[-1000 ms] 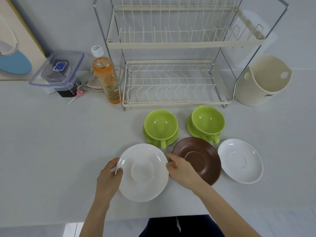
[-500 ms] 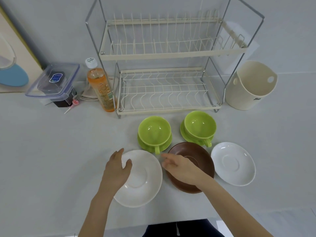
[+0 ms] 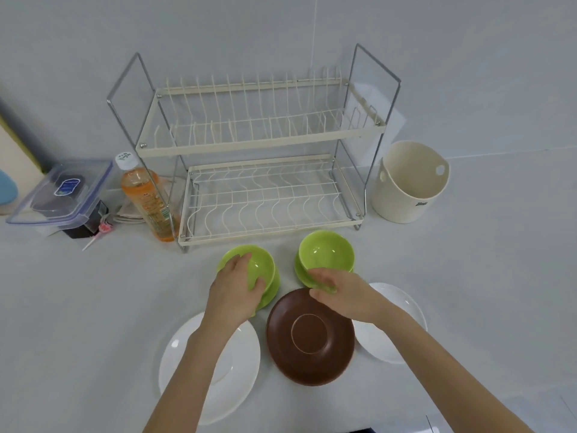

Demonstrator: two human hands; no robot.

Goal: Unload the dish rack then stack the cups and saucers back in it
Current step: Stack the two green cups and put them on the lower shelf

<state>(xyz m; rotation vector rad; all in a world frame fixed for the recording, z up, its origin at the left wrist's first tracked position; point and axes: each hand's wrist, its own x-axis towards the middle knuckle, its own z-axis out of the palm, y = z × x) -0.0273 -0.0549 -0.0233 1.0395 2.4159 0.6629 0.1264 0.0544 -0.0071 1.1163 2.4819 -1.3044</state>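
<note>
Fingers of the left hand (image 3: 235, 289) curl over the near rim of the left green cup (image 3: 249, 270), thumb inside the bowl, so that hand grasps the cup. This cup sits on a green saucer (image 3: 271, 293) in front of the two-tier dish rack (image 3: 256, 157). The right hand (image 3: 340, 295) reaches to the right green cup (image 3: 326, 251), also in front of the rack on its own green saucer (image 3: 301, 275); its fingertips curl at the cup's near side (where the handle would be, though it is hidden), and I cannot tell if they have closed on it. Nearer the person than the cups lie three saucers: a white saucer (image 3: 237, 370) under the left forearm, a brown saucer (image 3: 310, 335) in the middle, and another white saucer (image 3: 402, 310) partly under the right forearm. Left of the rack stands an orange drink bottle (image 3: 146, 201) and a clear lidded box (image 3: 62, 192); right of it, a cream utensil holder (image 3: 409, 182).
</note>
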